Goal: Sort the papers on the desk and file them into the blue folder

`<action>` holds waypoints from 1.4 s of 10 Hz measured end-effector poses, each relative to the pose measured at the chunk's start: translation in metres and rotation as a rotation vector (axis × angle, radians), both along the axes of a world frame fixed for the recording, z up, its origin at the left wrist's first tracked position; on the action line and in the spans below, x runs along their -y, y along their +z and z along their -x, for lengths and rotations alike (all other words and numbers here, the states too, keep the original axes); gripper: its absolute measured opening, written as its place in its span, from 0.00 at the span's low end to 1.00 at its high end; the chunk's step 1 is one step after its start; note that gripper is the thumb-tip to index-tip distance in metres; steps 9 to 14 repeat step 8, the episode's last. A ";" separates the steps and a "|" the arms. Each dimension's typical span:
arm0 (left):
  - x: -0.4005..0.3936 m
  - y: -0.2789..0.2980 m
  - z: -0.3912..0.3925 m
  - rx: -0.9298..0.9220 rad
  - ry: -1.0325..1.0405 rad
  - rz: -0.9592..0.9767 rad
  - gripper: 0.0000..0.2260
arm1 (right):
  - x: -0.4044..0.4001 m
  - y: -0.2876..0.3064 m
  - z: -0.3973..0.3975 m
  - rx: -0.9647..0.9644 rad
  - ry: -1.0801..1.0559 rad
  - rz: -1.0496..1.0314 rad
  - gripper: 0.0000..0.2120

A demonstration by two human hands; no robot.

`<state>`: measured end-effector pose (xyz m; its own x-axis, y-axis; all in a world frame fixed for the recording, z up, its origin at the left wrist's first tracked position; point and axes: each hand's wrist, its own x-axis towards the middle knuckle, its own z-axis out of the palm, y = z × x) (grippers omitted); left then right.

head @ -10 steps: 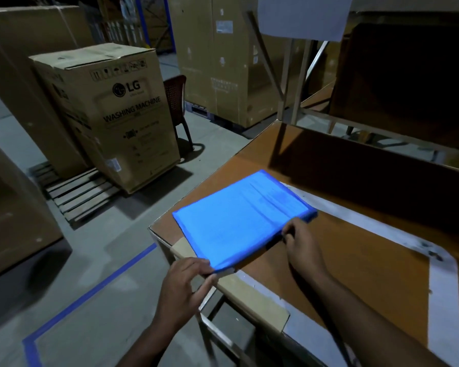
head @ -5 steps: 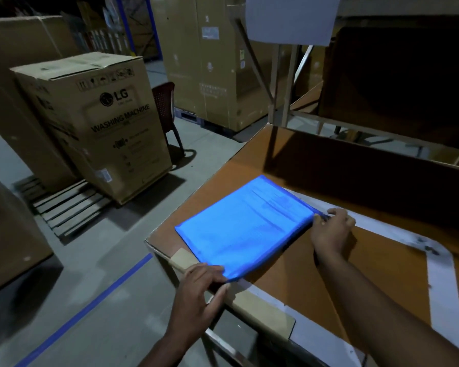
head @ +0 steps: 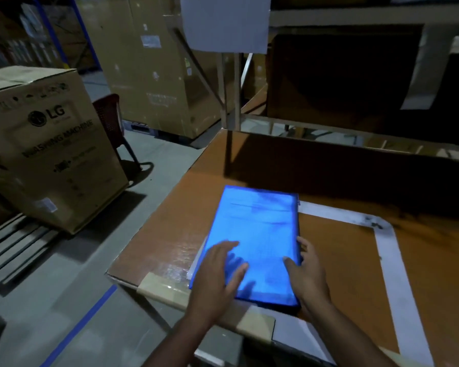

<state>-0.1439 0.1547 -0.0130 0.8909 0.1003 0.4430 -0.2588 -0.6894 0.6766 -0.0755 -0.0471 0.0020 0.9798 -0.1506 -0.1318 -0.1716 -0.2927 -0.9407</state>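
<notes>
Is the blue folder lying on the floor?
No, the blue folder lies flat on the brown desk, with the left hand and right hand on it.

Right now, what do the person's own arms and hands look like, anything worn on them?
Both are bare. The left hand and right hand show no gloves, and no rings can be made out in the dim light. Both forearms are uncovered as far as the view reaches: no sleeves, watch or bands show.
</notes>
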 end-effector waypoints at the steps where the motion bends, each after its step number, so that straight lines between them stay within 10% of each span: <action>1: -0.022 -0.011 -0.021 -0.138 0.071 -0.115 0.31 | 0.031 -0.002 0.016 0.015 -0.040 0.150 0.24; 8: 0.008 0.019 -0.064 -0.381 -0.037 -0.152 0.13 | 0.069 0.014 0.046 0.073 -0.048 0.889 0.26; 14: 0.008 0.019 -0.064 -0.381 -0.037 -0.152 0.13 | 0.069 0.014 0.046 0.073 -0.048 0.889 0.26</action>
